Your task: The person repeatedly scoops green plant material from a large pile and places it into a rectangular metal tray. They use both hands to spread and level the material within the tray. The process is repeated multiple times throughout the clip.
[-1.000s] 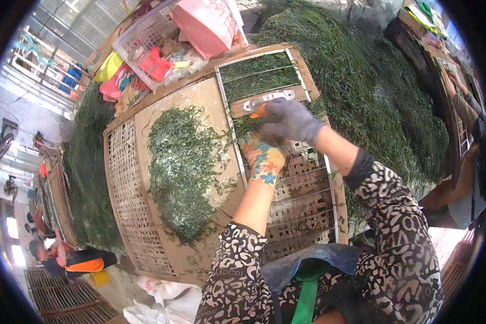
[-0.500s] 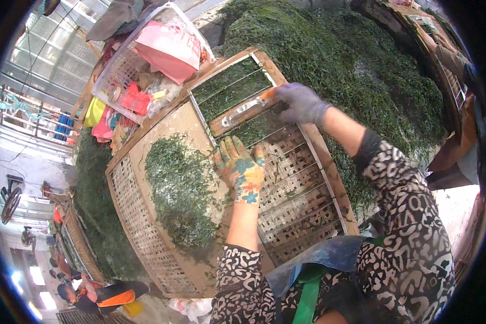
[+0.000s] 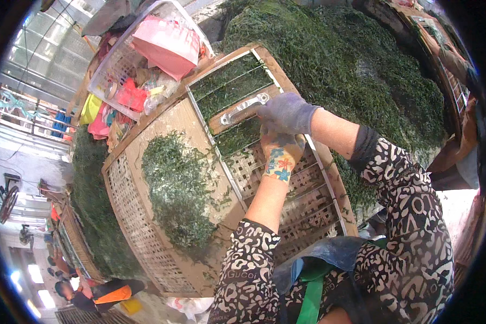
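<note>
My right hand (image 3: 290, 113), in a purple-grey glove, is curled beside the right end of a wooden block with a metal handle (image 3: 244, 110). What its fingers hold, if anything, is hidden. My left hand (image 3: 279, 151), in a tan glove with painted flowers, meets it from below; its fingers are covered by the right hand. The block lies across a wire-strung metal frame (image 3: 227, 174), which rests over a perforated surface. Dark green seaweed shows between the wires at the far end. Left of the frame, a loose mound of seaweed (image 3: 179, 189) sits on a tan board (image 3: 146, 141).
A big heap of seaweed (image 3: 329, 59) spreads beyond the frame. At the far left stands a clear plastic basket (image 3: 105, 86) holding a pink bag (image 3: 167, 46). Another person (image 3: 92, 294) is at the lower left; an arm (image 3: 451, 56) shows at the far right.
My left hand has moved right, off the frame's left edge, to meet my right hand. My right hand has come slightly nearer and left, curling its fingers. The handled block has hardly moved.
</note>
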